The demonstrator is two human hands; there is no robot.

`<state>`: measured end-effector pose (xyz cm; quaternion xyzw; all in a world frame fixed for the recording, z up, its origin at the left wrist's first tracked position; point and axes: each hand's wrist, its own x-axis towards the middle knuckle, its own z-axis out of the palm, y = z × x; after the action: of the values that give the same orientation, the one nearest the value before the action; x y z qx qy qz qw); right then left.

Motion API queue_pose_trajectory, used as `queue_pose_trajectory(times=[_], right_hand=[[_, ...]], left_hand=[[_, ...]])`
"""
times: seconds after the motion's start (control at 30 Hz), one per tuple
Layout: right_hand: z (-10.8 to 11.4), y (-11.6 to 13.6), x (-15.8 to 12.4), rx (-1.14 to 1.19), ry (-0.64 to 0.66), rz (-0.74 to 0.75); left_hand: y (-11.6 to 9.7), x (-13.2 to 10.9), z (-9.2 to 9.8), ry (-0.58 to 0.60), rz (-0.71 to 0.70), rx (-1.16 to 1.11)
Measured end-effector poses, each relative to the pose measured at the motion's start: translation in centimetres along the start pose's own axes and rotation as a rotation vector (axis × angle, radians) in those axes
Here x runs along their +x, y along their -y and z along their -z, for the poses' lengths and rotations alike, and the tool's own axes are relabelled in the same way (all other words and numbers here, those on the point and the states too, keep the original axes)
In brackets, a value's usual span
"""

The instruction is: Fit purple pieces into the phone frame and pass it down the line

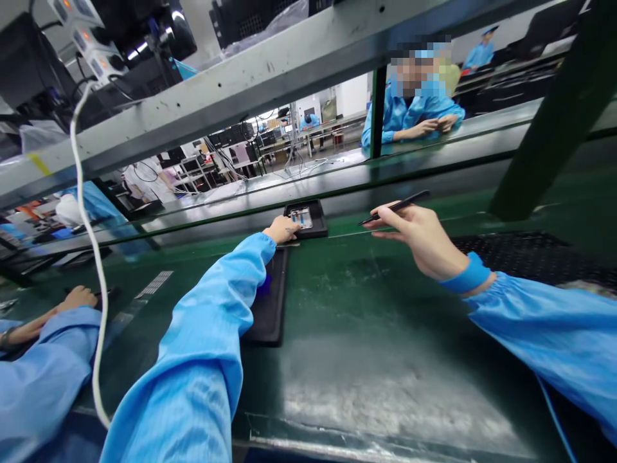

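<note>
My left hand (pixel 283 230) reaches forward to the left edge of a small black tray (pixel 320 222), its fingers closed on that edge. In the tray lies a flat, silvery piece like the inside of a phone (pixel 303 218). My right hand (pixel 424 241) is raised over the green bench and pinches slim black tweezers (pixel 400 204), whose fine tip points left, apart from the tray. Under my left forearm lies a larger black tray (pixel 270 315), partly hidden by the sleeve, with a dark blue patch in it.
A co-worker's hand (pixel 80 299) rests on the bench at the left. A white cable (pixel 80 161) hangs down in front. A metal shelf beam (pixel 241 90) crosses above; a green post (pixel 535 128) and black perforated mat (pixel 530 257) are at the right. Another person (pixel 409 103) sits opposite.
</note>
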<state>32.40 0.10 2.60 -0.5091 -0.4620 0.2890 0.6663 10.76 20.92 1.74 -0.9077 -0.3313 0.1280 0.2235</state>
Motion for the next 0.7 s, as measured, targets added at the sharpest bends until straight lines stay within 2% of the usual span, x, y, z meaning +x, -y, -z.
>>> queue_pose_trajectory(times=[0.13, 0.27, 0.37, 0.5, 0.6, 0.7], right_hand=[[-0.3, -0.1, -0.3, -0.024, 0.025, -0.018], [-1.0, -0.2, -1.1, -0.037, 0.058, -0.058], [-1.9, -0.9, -1.8, -0.057, 0.073, -0.085], [-3.3, -2.0, -3.4, -0.121, 0.136, -0.124], [-4.3, -2.1, -5.6, -0.131, 0.239, -0.156], [-5.0, -1.9, -7.9, -0.179, 0.333, -0.202]], left_hand=[[1.1, -0.4, -0.6, -0.019, 0.056, -0.003], [1.4, -3.3, -0.4, -0.108, 0.093, -0.047], [1.9, -7.6, -0.1, -0.139, 0.102, -0.097], [1.7, -15.0, -0.4, -0.186, 0.098, -0.170], [0.8, -19.6, -1.7, -0.218, 0.099, -0.252], [-0.2, -22.3, -3.5, -0.254, 0.069, -0.383]])
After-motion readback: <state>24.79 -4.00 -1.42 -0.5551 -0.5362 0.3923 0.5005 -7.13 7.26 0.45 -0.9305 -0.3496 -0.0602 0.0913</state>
